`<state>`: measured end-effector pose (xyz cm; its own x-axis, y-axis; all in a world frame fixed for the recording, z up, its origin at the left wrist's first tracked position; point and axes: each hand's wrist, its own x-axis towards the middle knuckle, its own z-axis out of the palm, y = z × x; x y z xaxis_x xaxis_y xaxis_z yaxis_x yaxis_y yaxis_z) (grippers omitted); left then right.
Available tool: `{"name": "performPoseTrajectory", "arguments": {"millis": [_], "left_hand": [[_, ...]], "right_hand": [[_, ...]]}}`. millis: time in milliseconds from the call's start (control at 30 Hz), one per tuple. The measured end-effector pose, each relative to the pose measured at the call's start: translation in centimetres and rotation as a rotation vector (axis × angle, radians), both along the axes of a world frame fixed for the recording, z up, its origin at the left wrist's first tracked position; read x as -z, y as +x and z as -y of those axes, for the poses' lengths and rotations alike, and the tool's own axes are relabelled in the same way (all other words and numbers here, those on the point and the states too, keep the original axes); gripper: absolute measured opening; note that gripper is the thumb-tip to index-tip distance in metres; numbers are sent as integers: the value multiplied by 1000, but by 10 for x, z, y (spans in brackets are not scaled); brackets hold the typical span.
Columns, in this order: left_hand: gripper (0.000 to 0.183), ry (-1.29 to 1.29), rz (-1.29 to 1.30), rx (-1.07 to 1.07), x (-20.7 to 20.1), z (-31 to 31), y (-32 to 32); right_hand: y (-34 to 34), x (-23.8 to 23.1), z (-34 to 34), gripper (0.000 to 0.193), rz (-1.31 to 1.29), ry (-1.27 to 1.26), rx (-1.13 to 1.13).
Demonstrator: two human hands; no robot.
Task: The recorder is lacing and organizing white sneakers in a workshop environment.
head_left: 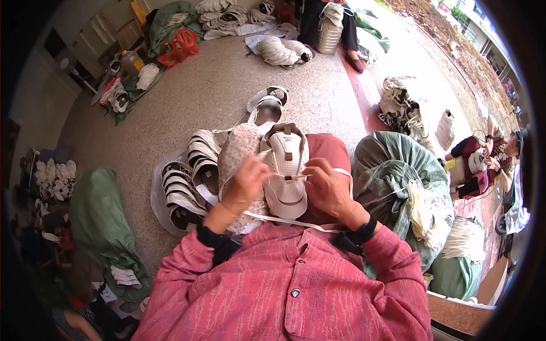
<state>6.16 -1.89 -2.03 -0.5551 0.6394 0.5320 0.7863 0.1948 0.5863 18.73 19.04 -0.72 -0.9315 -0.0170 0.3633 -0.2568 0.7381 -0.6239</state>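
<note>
A white and beige shoe upper [288,149] lies across my lap, its toe toward me and its brown-lined collar away from me. A white shoelace [278,220] hangs in a long loop below it, rising past my right wrist. My left hand [245,183] is closed at the upper's left side, with a pale lace end showing at the fingertips. My right hand [330,186] pinches at the lower eyelets on the right side, closed on the lace; the exact grip is partly hidden. Patterned cloth [239,149] covers my left knee.
Stacked shoe uppers [185,193] stand left of my knees; more uppers [267,108] lie ahead. At my right is a green sack [392,165] with a bundle of white laces [426,213]. Other people sit at the far side and right. A green bundle [102,210] stands at left.
</note>
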Motion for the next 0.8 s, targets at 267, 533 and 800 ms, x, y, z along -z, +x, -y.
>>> {"name": "performPoseTrajectory", "arguments": {"millis": [267,533,800], "left_hand": [[23,591,494,-897,-5,213,-79],[24,1411,1466,581,27,202,-78],[31,1271,1349,50,-9,153,-63]], "right_hand": [[22,15,-34,21,-66,219,145],[66,-26,-52,17,105,-1471,-158],[182,-38,-179,8,-685,-1875,-311]]}}
